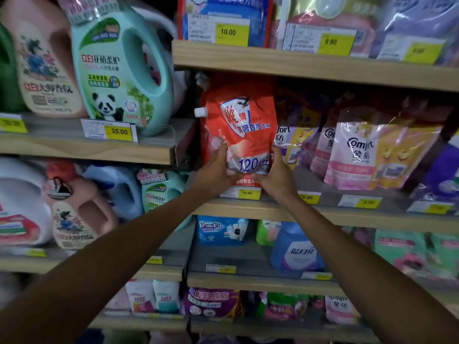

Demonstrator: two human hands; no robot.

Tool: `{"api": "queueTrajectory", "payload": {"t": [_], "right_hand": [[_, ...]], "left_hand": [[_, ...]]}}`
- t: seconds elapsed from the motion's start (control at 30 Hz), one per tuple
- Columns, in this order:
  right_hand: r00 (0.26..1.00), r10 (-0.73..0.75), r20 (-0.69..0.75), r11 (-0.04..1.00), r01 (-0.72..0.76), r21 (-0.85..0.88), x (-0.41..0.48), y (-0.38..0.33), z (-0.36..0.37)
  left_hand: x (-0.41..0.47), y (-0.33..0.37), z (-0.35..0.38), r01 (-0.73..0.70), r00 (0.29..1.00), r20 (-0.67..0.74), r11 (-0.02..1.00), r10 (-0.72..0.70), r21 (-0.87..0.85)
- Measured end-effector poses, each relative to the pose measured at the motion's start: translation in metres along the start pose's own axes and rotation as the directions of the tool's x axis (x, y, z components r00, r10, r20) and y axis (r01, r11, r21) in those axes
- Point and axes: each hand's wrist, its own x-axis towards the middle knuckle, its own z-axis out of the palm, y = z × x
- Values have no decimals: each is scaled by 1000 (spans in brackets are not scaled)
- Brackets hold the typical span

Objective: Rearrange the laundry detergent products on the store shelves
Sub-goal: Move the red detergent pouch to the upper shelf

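The orange pouch stands upright on the middle shelf, left of pink bags; I see my left hand and right hand clamped on its bottom corners

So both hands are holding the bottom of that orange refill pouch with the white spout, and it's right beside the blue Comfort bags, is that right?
Not quite. The head view shows the Comfort bags are pink and gold, not blue. The rest holds: the left hand and right hand hold the bottom of the orange refill pouch with its white spout.
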Motion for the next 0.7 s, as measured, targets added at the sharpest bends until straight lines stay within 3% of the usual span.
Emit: {"api": "queueTrajectory", "payload": {"t": [0.2,0.53,0.7], "right_hand": [[1000,-16,27,999,17,-29,-1,3,-1],[989,-44,143,998,51,-41,-13,2,-17],[995,-64,74,976,77,-203,-22,-3,-25]], "left_hand": [[-3,0,-1,-30,1000,11,993,28,114],[-13,1,-4,21,999,-48,992,-15,127],[-25,10,-3,19,990,-138,973,14,229]]}}
